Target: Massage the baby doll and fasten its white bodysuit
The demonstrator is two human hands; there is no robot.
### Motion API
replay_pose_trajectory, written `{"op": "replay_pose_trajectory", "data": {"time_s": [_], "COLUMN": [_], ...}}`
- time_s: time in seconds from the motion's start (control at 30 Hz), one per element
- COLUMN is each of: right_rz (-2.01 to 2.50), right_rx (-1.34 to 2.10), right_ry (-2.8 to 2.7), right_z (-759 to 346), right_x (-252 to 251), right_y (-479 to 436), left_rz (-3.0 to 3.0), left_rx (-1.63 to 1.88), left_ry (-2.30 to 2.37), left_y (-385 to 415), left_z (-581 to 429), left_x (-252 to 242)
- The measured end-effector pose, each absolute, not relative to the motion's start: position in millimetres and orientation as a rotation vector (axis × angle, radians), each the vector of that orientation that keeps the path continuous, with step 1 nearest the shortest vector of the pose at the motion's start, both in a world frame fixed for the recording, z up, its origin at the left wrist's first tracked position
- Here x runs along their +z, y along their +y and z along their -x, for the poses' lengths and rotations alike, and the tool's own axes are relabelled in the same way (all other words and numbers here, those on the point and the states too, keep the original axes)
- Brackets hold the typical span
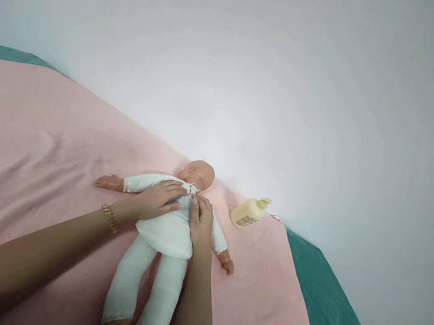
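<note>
A baby doll (165, 233) with a white cloth body lies stretched out on a pink sheet, its bald head (203, 174) toward the wall and its arms spread. Across the left side of its upper torso rests my left hand (162, 198), fingers extended and lying flat. My right hand (202, 219) lies on the torso's right side, its fingers slightly bent over the cloth and not wrapped round anything. Both hands touch the doll near its neck. The ends of some right fingers are partly hidden.
Right of the doll, a pale yellow pump bottle (249, 212) stands on the pink sheet (262, 302) near the wall. Green cloth (327, 294) shows beyond the sheet's right edge. A white wall (229, 68) borders the far side. The sheet has wrinkles at left.
</note>
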State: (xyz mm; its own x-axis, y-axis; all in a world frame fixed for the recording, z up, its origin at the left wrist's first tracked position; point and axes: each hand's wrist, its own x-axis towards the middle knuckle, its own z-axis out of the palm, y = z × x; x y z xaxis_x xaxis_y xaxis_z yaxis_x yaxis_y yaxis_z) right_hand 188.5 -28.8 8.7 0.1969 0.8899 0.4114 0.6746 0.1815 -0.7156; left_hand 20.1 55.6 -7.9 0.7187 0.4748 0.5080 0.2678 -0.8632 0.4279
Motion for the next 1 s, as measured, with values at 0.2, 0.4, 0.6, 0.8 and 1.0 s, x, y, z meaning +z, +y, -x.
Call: {"op": "replay_pose_trajectory", "data": {"time_s": [0.2, 0.4, 0.6, 0.8, 1.0], "right_rz": [1.562, 1.582, 1.6, 1.513, 1.426], "right_rx": [0.349, 0.383, 0.398, 0.519, 0.585], "right_ry": [-1.555, -1.556, -1.556, -1.53, -1.406], "right_z": [-190, -189, -189, -198, -205], "right_x": [6, 6, 8, 10, 35], "right_y": [-29, -27, -25, -29, -47], "left_rz": [-2.64, -2.634, -2.636, -2.599, -2.414], "left_rx": [0.87, 0.83, 0.802, 0.843, 0.975], "left_ry": [0.584, 0.596, 0.61, 0.596, 0.574], "left_y": [57, 57, 56, 55, 47], "left_z": [-19, -20, -20, -20, -14], "left_x": [-12, -12, -10, -11, 9]}}
